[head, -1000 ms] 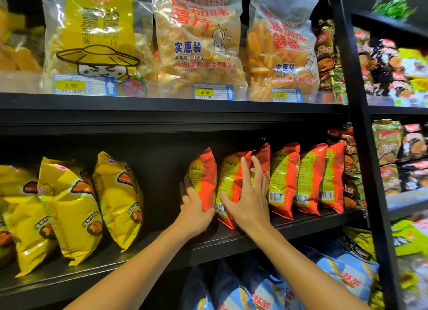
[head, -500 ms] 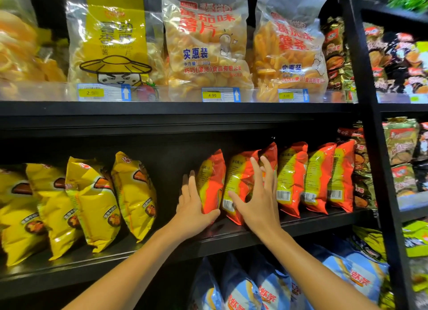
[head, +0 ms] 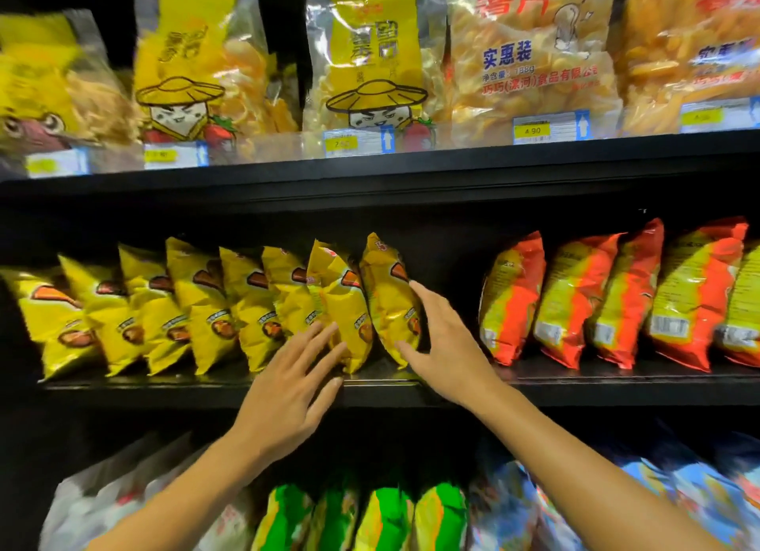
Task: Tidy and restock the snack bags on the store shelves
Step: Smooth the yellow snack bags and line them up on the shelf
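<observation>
My hands at the yellow snack bags on the middle shelf (head: 411, 386).
End yellow bag (head: 390, 303) stands upright, tilted left; my right hand (head: 446, 345), fingers spread, presses its right face. My left hand (head: 288, 390), fingers straight, touches the neighbouring bag (head: 341, 303).

Landmark: middle shelf (head: 382, 390). On it, chip bag row (head: 197, 308) left, second bag row (head: 617, 299) right, well apart. End bag (head: 388, 299) closes the left row. Large bags (head: 526, 57) above, more bags (head: 370, 513) below.
</observation>
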A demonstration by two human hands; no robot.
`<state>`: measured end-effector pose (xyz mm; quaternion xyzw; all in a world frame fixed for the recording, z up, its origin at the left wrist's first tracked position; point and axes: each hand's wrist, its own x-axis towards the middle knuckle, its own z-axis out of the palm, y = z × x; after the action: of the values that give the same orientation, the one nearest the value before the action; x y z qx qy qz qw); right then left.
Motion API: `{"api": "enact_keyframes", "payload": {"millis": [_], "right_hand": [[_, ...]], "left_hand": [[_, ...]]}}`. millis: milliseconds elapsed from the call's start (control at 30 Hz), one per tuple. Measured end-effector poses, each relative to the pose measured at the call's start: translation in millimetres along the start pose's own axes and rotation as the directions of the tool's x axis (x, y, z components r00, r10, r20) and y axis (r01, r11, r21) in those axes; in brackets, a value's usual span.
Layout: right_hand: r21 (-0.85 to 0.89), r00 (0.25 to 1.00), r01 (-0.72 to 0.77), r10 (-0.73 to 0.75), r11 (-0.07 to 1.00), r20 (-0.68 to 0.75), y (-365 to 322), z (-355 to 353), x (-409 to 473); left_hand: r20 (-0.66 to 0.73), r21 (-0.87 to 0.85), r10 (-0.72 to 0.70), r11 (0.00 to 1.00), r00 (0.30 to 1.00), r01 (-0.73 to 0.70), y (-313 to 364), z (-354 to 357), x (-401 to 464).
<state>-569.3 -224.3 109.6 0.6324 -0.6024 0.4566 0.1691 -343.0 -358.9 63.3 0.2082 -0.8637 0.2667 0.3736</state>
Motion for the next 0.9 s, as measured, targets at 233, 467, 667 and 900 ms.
{"api": "enact_keyframes", "payload": {"millis": [233,467,667,900], "right_hand": [[-0.078,0.918,-0.395,0.389,0.915,-0.077,-18.7,39.8,35.8],[-0.188,0.926,-0.336,0.287,0.923,-0.246,-28.7,25.3,6.5],[-0.23,0.917,-0.266,0.172,0.936,-0.361,-68.0,-16.9,-47.2],[-0.343,0.929,-0.012,-0.116,0.939,-0.351,-126.3,-16.8,-147.1]], "left_hand": [[-0.093,-0.026,0.036,0.999,0.995,-0.038,-10.3,20.0,-2.5],[-0.102,-0.113,-0.006,0.994,0.995,-0.006,-10.8,28.9,-3.0],[-0.182,-0.547,-0.116,0.837,0.977,-0.003,10.7,-7.0,-11.6],[0.157,-0.979,-0.232,-0.165,0.96,0.12,118.3,-87.7,-47.5]]}}
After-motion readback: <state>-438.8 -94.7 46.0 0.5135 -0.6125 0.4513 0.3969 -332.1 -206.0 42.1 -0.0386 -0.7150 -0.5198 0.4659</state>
